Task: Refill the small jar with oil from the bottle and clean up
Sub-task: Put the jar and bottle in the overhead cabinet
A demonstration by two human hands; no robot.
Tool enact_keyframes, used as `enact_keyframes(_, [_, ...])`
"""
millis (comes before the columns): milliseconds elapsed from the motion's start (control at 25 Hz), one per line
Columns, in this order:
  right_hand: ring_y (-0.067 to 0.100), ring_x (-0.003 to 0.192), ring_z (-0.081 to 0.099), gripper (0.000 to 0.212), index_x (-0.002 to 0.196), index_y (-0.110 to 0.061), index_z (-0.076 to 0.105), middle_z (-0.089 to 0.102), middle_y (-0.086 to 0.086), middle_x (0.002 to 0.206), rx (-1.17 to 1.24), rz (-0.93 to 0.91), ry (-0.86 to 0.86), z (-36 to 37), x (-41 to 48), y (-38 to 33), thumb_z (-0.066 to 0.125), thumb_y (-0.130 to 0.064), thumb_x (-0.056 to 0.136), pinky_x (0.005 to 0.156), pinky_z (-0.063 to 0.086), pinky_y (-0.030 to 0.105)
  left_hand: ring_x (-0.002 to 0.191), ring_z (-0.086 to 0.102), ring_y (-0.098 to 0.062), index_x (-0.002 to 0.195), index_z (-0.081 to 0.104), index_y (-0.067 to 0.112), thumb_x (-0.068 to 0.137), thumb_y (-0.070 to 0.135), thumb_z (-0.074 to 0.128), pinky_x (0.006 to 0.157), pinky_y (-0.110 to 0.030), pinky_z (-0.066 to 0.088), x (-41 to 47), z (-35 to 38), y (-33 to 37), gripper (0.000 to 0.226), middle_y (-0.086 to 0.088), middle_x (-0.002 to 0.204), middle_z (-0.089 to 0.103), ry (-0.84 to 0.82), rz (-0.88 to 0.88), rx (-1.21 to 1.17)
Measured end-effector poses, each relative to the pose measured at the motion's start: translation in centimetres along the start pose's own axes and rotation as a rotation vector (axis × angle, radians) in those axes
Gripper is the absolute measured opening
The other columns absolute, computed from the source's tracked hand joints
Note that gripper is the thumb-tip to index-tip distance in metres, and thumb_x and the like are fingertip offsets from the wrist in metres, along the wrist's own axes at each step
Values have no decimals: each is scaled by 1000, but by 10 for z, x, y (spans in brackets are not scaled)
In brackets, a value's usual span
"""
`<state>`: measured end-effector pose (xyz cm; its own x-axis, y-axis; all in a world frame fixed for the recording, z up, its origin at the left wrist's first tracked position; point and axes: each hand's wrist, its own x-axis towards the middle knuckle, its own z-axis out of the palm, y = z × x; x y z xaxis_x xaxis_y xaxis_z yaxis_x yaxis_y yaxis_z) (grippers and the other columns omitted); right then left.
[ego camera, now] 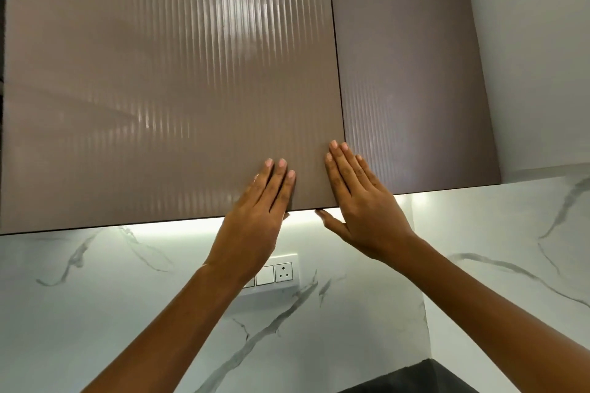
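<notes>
Both my hands rest flat against the lower right corner of a ribbed, glossy taupe wall cabinet door (166, 89). My left hand (258, 210) lies palm-down on the door face, its thumb hooked under the bottom edge. My right hand (357, 201) presses across the seam between this door and the neighbouring door (412, 80), thumb below the edge. Neither hand holds anything. The small jar and the oil bottle are not in view.
A lit strip glows under the cabinet. Below it runs a white marble backsplash (95, 297) with a white switch and socket plate (281, 273). A dark countertop corner (427, 376) shows at the bottom right. A white wall (539, 41) stands at the right.
</notes>
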<state>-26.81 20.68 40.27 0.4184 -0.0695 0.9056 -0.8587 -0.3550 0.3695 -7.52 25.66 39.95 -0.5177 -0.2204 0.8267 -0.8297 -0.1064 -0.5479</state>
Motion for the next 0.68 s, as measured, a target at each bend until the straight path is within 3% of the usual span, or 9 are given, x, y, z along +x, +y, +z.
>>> enact_keyframes(240, [31, 139, 15, 77, 142, 1, 21, 23, 19, 150, 57, 41, -16, 59, 9, 5, 31, -56, 91, 111, 14, 45, 131, 34, -37, 134, 38, -2, 82, 30, 63, 104, -47, 33, 5, 46, 4, 66, -20, 141, 38, -56, -71, 23])
enact_keyframes(680, [32, 136, 17, 79, 140, 4, 27, 29, 22, 148, 103, 32, 39, 125, 19, 5, 55, -46, 86, 109, 15, 47, 131, 34, -38, 135, 35, -3, 72, 30, 71, 104, -50, 31, 1, 93, 4, 79, -22, 141, 37, -152, -98, 105])
